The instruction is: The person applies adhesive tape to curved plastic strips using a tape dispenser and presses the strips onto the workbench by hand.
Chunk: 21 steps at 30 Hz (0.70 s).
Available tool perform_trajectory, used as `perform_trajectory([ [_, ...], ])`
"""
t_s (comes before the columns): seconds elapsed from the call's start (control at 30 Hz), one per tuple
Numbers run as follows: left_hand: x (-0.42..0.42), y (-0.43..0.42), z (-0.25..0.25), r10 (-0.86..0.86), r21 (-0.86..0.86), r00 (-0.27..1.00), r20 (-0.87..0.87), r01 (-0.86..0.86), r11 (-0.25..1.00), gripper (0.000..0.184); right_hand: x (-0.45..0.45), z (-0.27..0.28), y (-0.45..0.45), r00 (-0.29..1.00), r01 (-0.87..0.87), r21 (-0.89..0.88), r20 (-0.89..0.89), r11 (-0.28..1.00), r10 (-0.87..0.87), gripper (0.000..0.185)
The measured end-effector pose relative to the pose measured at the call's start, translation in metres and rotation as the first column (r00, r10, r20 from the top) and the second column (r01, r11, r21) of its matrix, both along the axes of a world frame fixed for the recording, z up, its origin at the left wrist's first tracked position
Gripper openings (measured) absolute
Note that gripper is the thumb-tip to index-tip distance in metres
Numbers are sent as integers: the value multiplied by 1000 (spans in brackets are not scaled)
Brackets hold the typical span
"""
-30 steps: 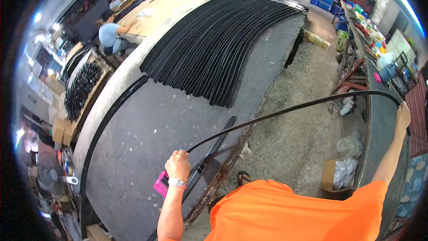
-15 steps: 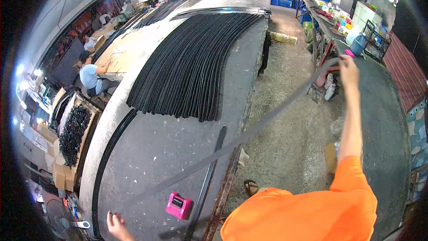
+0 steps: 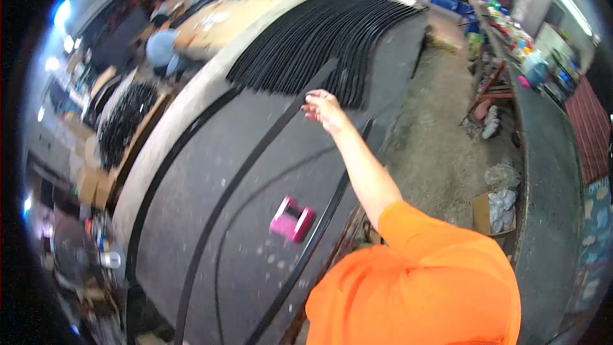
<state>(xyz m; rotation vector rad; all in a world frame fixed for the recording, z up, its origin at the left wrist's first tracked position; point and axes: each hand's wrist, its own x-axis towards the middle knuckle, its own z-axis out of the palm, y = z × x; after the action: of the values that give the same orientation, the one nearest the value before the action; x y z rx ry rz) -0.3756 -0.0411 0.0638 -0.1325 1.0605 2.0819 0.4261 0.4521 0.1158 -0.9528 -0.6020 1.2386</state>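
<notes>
Black strip [image 3: 220, 204] near pink object [image 3: 292, 220]

Matt black strip [image 3: 225, 199], speckled grey tabletop [image 3: 191, 217], glossy pink object [image 3: 292, 220]

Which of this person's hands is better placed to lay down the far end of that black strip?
Probably the right hand: it grips the black strip near that far end, close to the packed row of strips. The left hand can't be made out here.
</notes>
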Motion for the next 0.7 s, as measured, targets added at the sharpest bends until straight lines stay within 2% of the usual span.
perform_trajectory([
  [0.07, 15, -20, -30, 323, -58, 941, 105, -319, 946, 35, -37, -42, -1, 996, -83, -61, 10, 995, 83, 19],
  [0.13, 23, -38, -57, 504, -13, 840, 200, -512, 859, 43, -60, -81, -6, 984, -132, -121, -139, 984, 115, 16],
  [0.17, 7, -59, -91, 254, 250, 953, 166, -290, 924, 38, -62, -109, -4, 977, -164, -147, -163, 975, 140, 18],
  [0.2, -21, -74, -133, 241, 114, 967, 85, -250, 962, 32, -65, -116, -9, 982, -136, -290, -169, 947, 89, 20],
  [0.27, -34, -78, -151, 246, 83, 908, 338, -289, 954, 27, -65, -132, -19, 991, -100, -366, -122, 925, 59, 22],
  [0.3, -47, -87, -164, 301, -65, 921, 246, -295, 953, 26, -58, -134, -21, 996, -78, -411, -63, 908, 57, 22],
  [0.37, 2, -66, -114, 347, -384, 936, 67, -296, 874, 25, -48, -140, -25, 994, -44, -462, 67, 886, 85, 24],
  [0.47, 5, -73, -81, 104, -581, 994, 19, -74, 810, 26, -40, -129, -44, 924, -49, -460, 317, 887, 216, 28],
  [0.5, 2, -75, -74, 42, -678, 998, 42, -3, 735, 32, -39, -128, -48, 822, -42, -491, 478, 870, 310, 31],
  [0.53, 4, -77, -68, -35, -743, 999, -16, 12, 669, 34, -34, -130, -49, 682, -32, -520, 613, 854, 399, 34],
  [0.57, 13, -76, -59, -119, -804, 991, -66, 18, 594, 36, -16, -166, -38, 358, -9, -457, 829, 889, 430, 39],
  [0.6, 24, -74, -54, -205, -858, 973, -107, 14, 513, 38, -27, -163, -44, 119, -26, -410, 904, 912, 410, 40],
  [0.63, 39, -64, -51, -275, -903, 939, -207, -75, 424, 38, -39, -151, -65, -121, -57, -366, 926, 929, 357, 41],
  [0.67, 44, -62, -61, -454, -932, 844, -286, -134, 337, 40, -52, -138, -86, -351, -96, -325, 896, 941, 273, 41],
  [0.7, 46, -61, -81, -715, -865, 499, -490, -381, 327, 45, -70, -127, -103, -457, -40, -335, 844, 941, 281, 44],
])
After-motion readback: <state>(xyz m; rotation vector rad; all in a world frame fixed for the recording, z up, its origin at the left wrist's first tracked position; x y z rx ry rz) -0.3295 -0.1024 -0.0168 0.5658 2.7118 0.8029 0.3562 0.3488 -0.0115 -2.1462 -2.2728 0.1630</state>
